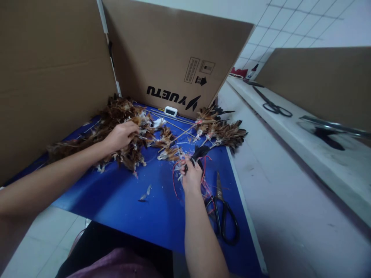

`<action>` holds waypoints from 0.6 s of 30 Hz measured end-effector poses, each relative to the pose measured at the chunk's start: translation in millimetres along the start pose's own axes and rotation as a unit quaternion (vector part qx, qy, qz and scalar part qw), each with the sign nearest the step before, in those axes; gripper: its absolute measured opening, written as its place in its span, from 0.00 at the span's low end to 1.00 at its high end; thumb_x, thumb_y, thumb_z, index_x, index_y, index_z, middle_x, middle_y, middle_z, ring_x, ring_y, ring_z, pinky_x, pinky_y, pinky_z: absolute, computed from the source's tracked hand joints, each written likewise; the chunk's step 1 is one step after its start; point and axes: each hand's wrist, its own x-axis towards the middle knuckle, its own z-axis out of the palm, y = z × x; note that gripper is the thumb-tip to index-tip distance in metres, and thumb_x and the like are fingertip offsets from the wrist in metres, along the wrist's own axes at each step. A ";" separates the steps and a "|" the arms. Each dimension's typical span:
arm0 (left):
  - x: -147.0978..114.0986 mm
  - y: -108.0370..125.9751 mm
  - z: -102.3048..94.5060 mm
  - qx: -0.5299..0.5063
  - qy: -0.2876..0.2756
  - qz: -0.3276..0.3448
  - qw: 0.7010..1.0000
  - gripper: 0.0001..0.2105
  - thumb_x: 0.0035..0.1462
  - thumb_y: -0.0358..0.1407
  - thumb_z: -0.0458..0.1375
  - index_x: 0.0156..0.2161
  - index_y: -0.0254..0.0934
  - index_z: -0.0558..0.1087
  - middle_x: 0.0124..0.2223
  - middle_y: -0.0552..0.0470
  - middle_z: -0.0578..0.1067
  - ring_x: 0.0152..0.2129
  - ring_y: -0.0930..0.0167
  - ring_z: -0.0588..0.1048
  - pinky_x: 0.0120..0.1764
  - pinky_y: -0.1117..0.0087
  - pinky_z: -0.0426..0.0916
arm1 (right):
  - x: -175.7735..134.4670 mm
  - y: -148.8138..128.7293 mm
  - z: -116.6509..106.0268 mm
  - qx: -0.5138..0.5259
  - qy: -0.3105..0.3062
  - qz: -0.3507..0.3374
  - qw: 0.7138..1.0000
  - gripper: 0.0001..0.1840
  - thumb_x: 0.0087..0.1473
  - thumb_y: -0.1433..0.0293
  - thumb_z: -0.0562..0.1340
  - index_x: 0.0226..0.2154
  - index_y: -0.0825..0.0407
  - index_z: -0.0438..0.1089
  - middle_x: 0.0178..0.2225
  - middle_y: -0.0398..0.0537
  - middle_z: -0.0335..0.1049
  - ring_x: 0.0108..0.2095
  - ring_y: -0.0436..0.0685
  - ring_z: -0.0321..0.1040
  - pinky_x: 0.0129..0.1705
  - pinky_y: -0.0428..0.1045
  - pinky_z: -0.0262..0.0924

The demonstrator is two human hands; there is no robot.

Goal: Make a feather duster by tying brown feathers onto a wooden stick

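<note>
My left hand (123,135) is closed, fingers curled into a heap of brown feathers (116,110) at the table's back left; its fingertips pinch brown feathers and are partly hidden among them. My right hand (193,175) grips a bunch of black feathers (200,151) with pale quills poking out below. Pink string (206,185) lies in loose tangles beside and under that hand. Between both hands is a smaller cluster of brown feathers (168,150). Black-handled scissors (222,208) rest to the right of my right forearm.
Feather dusters (224,131) on thin sticks lie at the back right of the blue table (116,200). A small white digital display (171,111) stands against a cardboard panel (162,50). On the right-hand ledge (307,135) are more scissors (274,106).
</note>
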 end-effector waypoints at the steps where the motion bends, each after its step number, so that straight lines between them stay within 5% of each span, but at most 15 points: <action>1: 3.3 -7.5 -6.0 0.014 0.010 -0.007 1.000 0.14 0.46 0.23 0.48 0.34 0.35 0.73 0.38 0.46 0.74 0.40 0.67 0.73 0.46 0.66 0.68 | 0.2 0.3 0.0 -0.002 0.001 0.000 1.000 0.17 0.35 0.65 0.70 0.29 0.55 0.66 0.18 0.37 0.64 0.15 0.42 0.54 0.14 0.39 0.44; 5: 8.1 -43.4 -22.5 0.073 0.017 -0.074 0.994 0.15 0.46 0.27 0.50 0.39 0.35 0.73 0.43 0.45 0.74 0.44 0.65 0.72 0.50 0.64 0.65 | 1.4 2.7 -1.0 -0.013 -0.002 0.002 1.000 0.18 0.36 0.64 0.70 0.29 0.55 0.66 0.18 0.37 0.64 0.15 0.42 0.55 0.14 0.39 0.44; 10: -11.6 -70.3 -31.7 0.058 -0.070 -0.144 0.985 0.28 0.43 0.38 0.57 0.53 0.34 0.67 0.52 0.43 0.68 0.51 0.59 0.68 0.54 0.61 0.62 | 2.4 4.9 -1.1 -0.027 -0.003 0.001 1.000 0.18 0.36 0.64 0.70 0.29 0.54 0.66 0.18 0.37 0.64 0.15 0.42 0.54 0.14 0.39 0.44; 15: -49.6 -16.2 -21.5 0.035 -0.009 -0.080 0.996 0.23 0.51 0.38 0.55 0.53 0.35 0.66 0.56 0.41 0.64 0.56 0.60 0.62 0.58 0.57 0.57 | 1.4 6.2 0.1 -0.036 -0.006 0.004 0.999 0.19 0.35 0.63 0.71 0.28 0.54 0.65 0.18 0.37 0.64 0.15 0.42 0.55 0.14 0.39 0.43; 18: -73.2 47.1 -6.5 -0.016 -0.065 0.011 0.998 0.19 0.55 0.38 0.54 0.53 0.39 0.68 0.58 0.42 0.65 0.59 0.61 0.59 0.60 0.55 0.52 | 0.8 8.0 -0.5 -0.048 -0.010 0.002 0.999 0.19 0.35 0.62 0.71 0.28 0.55 0.66 0.18 0.37 0.64 0.15 0.42 0.55 0.15 0.39 0.44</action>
